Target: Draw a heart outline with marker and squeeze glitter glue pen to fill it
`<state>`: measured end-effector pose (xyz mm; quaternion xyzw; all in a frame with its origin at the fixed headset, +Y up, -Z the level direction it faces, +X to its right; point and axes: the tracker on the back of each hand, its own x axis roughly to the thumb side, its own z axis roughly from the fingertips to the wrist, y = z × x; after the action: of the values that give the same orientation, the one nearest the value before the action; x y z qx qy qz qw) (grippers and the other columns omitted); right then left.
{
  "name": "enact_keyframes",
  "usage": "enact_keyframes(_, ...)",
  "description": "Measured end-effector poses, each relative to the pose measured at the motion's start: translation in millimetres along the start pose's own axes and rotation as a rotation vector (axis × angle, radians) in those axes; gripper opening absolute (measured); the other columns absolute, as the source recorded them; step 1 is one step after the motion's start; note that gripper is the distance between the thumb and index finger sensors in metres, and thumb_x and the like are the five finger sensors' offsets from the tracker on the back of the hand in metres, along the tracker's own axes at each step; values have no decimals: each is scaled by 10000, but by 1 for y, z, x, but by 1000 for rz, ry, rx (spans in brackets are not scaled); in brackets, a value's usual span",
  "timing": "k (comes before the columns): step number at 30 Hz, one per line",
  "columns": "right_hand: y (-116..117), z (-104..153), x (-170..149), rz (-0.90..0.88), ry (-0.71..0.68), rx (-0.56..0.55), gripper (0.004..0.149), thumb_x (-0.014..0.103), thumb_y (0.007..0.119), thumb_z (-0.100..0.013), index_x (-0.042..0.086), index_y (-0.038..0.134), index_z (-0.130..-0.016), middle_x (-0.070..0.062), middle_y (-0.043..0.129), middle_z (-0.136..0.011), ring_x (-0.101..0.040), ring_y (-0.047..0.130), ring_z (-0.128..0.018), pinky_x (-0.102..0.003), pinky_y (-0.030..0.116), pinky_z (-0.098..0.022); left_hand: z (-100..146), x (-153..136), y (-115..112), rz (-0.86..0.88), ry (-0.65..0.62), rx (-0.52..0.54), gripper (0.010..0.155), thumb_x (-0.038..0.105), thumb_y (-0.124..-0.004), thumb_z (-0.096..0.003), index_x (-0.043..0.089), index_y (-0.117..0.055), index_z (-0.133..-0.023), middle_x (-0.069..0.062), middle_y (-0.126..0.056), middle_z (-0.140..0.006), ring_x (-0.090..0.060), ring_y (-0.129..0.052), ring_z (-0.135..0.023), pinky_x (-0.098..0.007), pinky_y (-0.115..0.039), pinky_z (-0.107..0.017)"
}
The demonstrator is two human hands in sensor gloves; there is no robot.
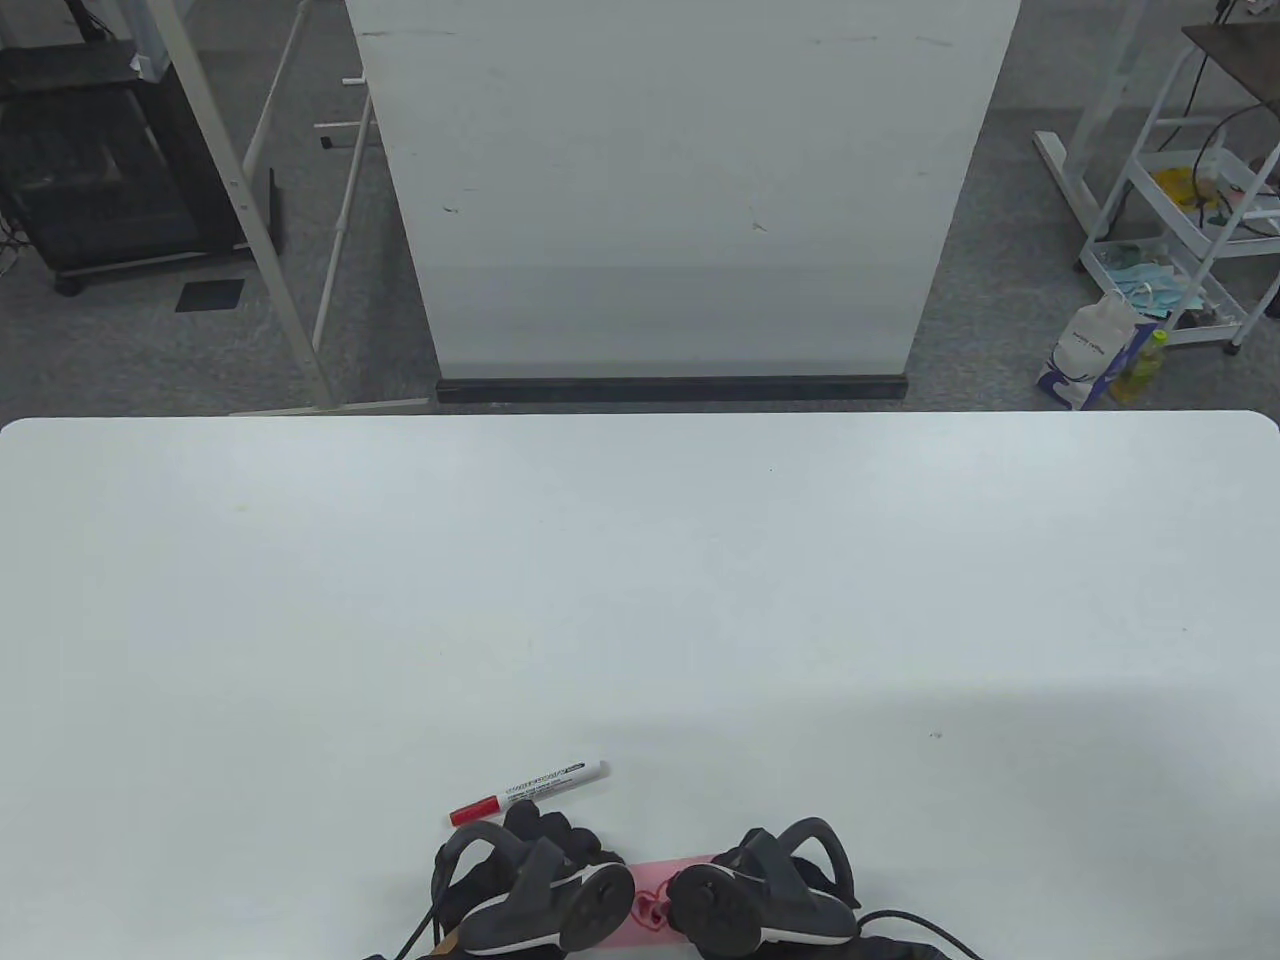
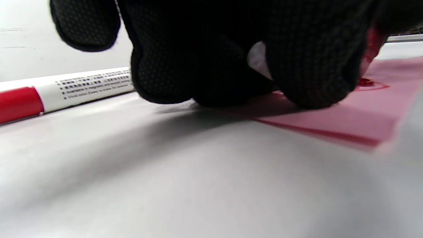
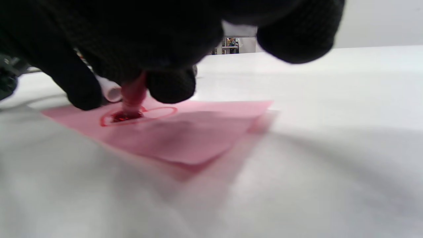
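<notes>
A pink sheet of paper [image 1: 668,872] lies at the table's near edge between my two hands, with a red heart outline [image 3: 140,115] drawn on it. My right hand [image 3: 132,87] grips a red glitter glue pen [image 3: 134,94] nearly upright. Its tip sits in a patch of red glitter [image 3: 124,116] inside the heart's left lobe. My left hand [image 2: 231,66] rests its fingertips on the paper's left part and holds nothing. The marker [image 1: 530,790], white with a red cap, lies capped on the table just beyond my left hand [image 1: 545,830].
The white table [image 1: 640,600] stretches away beyond the hands. A white panel [image 1: 680,200] stands on the floor behind its far edge. A trolley with clutter [image 1: 1190,230] is at the far right, off the table.
</notes>
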<state>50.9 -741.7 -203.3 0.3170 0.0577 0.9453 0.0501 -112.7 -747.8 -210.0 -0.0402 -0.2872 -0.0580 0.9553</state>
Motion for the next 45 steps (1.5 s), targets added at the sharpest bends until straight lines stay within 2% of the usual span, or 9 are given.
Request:
enact_keyframes(3,-2,0,-1,19,12,17,400,405,862,-391,142,991,-663,8,967,-166,-120,863,34,-389,873,-386,0,0,0,0,0,0,454,473,-930,-371,301,-920,-791,18,-1012,-737,-259,-1001,-634,-636,-699,-643)
enact_keyframes(6,0,1,-1,-49,-11,55,399,408,863,-390,144,993,-660,9,967,-167,-122,863,32,-391,870,-388,0,0,0,-1,1,-1,452,472,-931,-371,301,-922,-789,18,-1013,-736,-259,-1001,-635,-636,-698,-644)
enact_keyframes(13,-1,0,-2,22,39,-19,401,407,859,-395,141,988,-667,10,969,-169,-123,865,34,-393,871,-382,0,0,-1,0,-1,0,453,473,-929,-372,301,-921,-791,20,-1012,-737,-258,-1001,-635,-636,-699,-643)
enact_keyframes(19,1,2,0,-71,-5,70,402,411,862,-394,145,991,-665,10,971,-171,-123,867,31,-394,869,-385,0,0,-1,0,-1,-1,453,473,-930,-371,301,-922,-790,17,-1012,-737,-259,-1002,-635,-636,-698,-644)
enact_keyframes(24,-1,1,-2,7,49,2,404,408,857,-397,143,987,-672,11,972,-177,-122,870,30,-394,871,-383,0,0,-1,-1,-1,0,453,475,-928,-372,302,-921,-791,20,-1011,-738,-258,-1002,-635,-634,-699,-644)
enact_keyframes(30,-1,1,-4,-51,11,79,401,414,860,-395,149,992,-666,15,973,-173,-120,871,28,-391,870,-388,0,0,-1,-2,0,-1,451,473,-929,-371,302,-922,-789,20,-1012,-737,-258,-1002,-636,-635,-699,-644)
enact_keyframes(35,-1,0,-6,-3,69,-6,402,408,858,-397,145,987,-672,10,974,-178,-123,873,29,-394,871,-383,-1,0,-1,-1,-1,-1,453,472,-929,-371,301,-920,-791,18,-1013,-737,-259,-1001,-636,-635,-700,-643)
enact_keyframes(42,-2,0,-6,-45,37,68,403,407,857,-396,142,990,-668,10,976,-176,-124,875,28,-392,871,-387,0,0,-1,-2,-1,-1,452,474,-929,-371,302,-921,-789,19,-1012,-736,-259,-1002,-635,-634,-699,-643)
enact_keyframes(45,-1,-1,-5,-37,40,38,403,407,854,-397,146,988,-672,9,976,-180,-125,876,26,-393,870,-389,0,0,-1,-2,-1,0,453,474,-928,-372,302,-920,-791,20,-1011,-738,-259,-1001,-636,-634,-700,-643)
